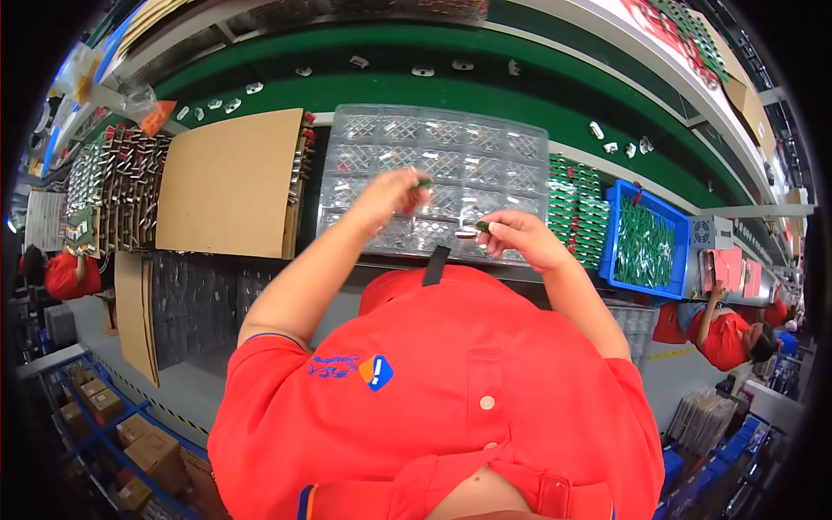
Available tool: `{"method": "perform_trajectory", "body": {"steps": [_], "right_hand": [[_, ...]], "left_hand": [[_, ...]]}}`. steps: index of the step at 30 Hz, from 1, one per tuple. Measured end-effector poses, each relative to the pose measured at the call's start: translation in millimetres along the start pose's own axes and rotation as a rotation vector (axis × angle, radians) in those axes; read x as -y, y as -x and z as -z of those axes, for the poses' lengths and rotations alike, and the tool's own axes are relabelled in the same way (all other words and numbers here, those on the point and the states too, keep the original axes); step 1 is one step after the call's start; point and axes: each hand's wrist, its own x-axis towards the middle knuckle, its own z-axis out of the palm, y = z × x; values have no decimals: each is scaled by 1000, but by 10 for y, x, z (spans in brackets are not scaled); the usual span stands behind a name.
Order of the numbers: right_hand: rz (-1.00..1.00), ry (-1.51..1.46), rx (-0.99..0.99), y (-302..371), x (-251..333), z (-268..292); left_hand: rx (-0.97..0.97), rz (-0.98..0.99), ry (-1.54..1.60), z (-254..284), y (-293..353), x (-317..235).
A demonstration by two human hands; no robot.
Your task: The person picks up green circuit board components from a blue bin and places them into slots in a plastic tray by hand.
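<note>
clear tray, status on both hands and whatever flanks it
Left hand: green piece at fingertips. Right hand: pinching green-and-silver piece. Clear tray: beneath both hands. Flanks: cardboard left, blue bin farther right.

There are two hands (pixel 387 198) (pixel 527 240), two small green pieces (pixel 424 183) (pixel 482 226), one clear compartmented tray (pixel 438 110) and one blue bin (pixel 639 288).

The held parts (pixel 483 226) are green. The tray (pixel 400 128) is transparent with a crosshatch pattern. The bin (pixel 682 251) is blue, its strips (pixel 643 247) green; the cardboard (pixel 227 186) is plain tan.
</note>
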Motion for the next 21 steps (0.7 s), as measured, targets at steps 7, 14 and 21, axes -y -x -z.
{"method": "perform_trajectory", "body": {"steps": [7,14,21], "right_hand": [[12,271,-126,-608,83,-417],[236,740,-134,-1545,272,-821],[651,1407,-168,-2541,-98,-966]], "left_hand": [[-321,-656,-1562,1534,-854,-223],[-459,-687,-1041,1764,-468,-187],[-524,-574,-1006,1705,355,34]]}}
